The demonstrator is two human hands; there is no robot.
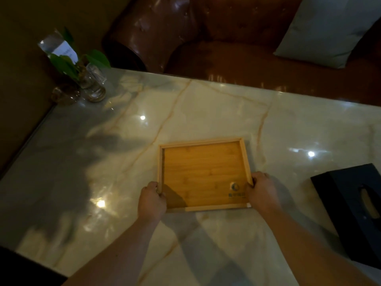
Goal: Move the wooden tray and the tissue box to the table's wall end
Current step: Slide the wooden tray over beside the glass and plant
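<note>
An empty wooden tray point(203, 172) with a raised rim lies in the middle of the marble table point(206, 108). My left hand point(151, 200) grips its left rim near the front corner. My right hand point(261, 190) grips the right rim near the other front corner. Whether the tray rests on the table or is just off it I cannot tell. A black tissue box point(354, 209) stands at the table's right edge, apart from both hands, partly cut off by the frame.
At the far left corner, by the brown wall point(22, 83), stand a glass vase with a green plant point(90, 79), a small amber glass point(65, 96) and a clear card stand point(59, 46). A brown leather sofa point(206, 38) with a pale cushion point(329, 27) runs behind the table.
</note>
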